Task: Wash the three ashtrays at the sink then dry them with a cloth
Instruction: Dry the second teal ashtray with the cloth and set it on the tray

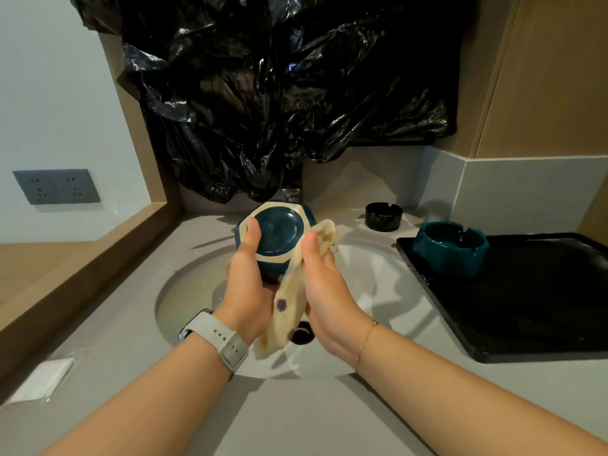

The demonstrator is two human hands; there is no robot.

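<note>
Drying looks under way on the teal hexagonal ashtray (pixel 278 233), which I hold base-up over the sink basin (pixel 184 291): my left hand (pixel 246 274) grips its side, thumb on the base rim, while my right hand (pixel 324 274) pinches the cream spotted cloth (pixel 292 297) against its edge. A second teal ashtray (pixel 449 251) sits on the black tray (pixel 526 307); I judge it finished. The small black ashtray (pixel 383 215) stands on the counter behind; whether it is washed I cannot tell.

Tap (pixel 292 192) mostly hidden by black plastic (pixel 279 93); tray (pixel 526 324) cut off right.
</note>
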